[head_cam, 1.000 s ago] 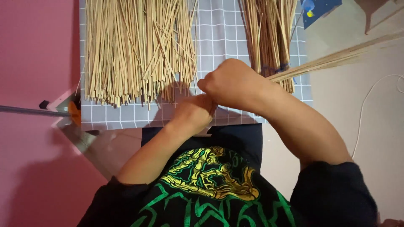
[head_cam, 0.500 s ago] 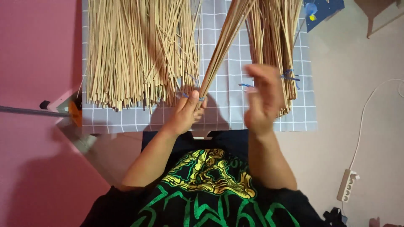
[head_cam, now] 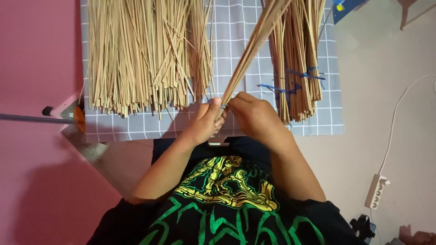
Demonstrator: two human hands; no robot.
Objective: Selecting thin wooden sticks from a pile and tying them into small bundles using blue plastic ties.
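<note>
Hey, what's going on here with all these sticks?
A person sits over a grey checked cloth covered in thin tan sticks. The left hand grips the lower end of a small bundle of sticks that slants up and away, and the right hand meets it at that same end. A big loose pile of sticks lies to the left, and bundles tied with blue string lie to the right.
</note>
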